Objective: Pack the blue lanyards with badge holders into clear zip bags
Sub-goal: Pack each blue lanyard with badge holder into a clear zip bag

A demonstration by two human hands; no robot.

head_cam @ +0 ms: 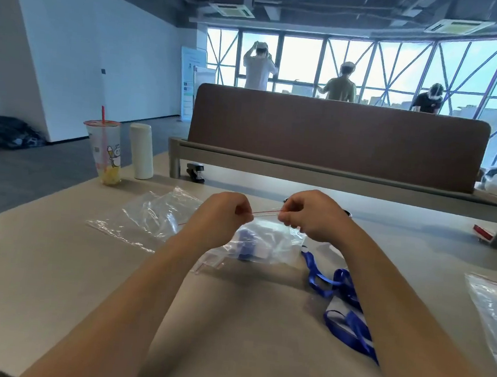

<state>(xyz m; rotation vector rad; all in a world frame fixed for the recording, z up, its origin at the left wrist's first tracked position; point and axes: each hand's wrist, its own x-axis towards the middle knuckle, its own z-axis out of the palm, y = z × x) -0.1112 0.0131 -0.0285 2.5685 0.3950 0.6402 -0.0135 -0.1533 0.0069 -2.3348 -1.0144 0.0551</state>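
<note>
Nearest us, low in the frame, our two bare forearms reach forward over the pale bench (53, 276). At centre frame, our left hand (219, 216) is closed, thumb and fingers pinching one end of the red zip strip of a clear zip bag (262, 243). Our right hand (314, 215) is likewise closed, pinching the other end, so the strip runs taut between the two hands. That bag hangs just below the hands and rests on the bench, with a bundled blue lanyard (247, 244) visible inside it. Just to the right of it, at lower right beside our right forearm, loose blue lanyards (347, 311) with a badge holder lie in a tangle on the bench. An empty zip bag (148, 218) lies flat left of our left hand, and another (492, 312) sits at the right edge.
</note>
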